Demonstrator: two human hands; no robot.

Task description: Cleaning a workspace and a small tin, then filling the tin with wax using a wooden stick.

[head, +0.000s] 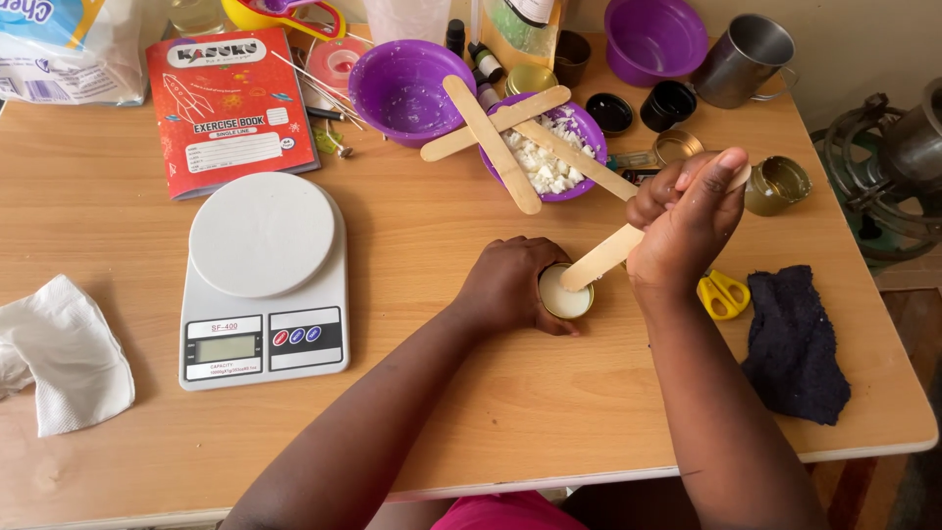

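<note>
Crowding hands (687, 221): scale (263, 280), bowl (545, 147).

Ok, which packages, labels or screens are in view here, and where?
Kitchen scale: table, left of centre; white, round platter, grey screen, red and blue buttons.
Exercise book: behind the scale; red cover, white label panel.
Plastic bag: back left corner; white with blue print.

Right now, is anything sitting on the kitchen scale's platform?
No, the kitchen scale's round white platform is bare; both hands work at the small tin beside it.
</note>
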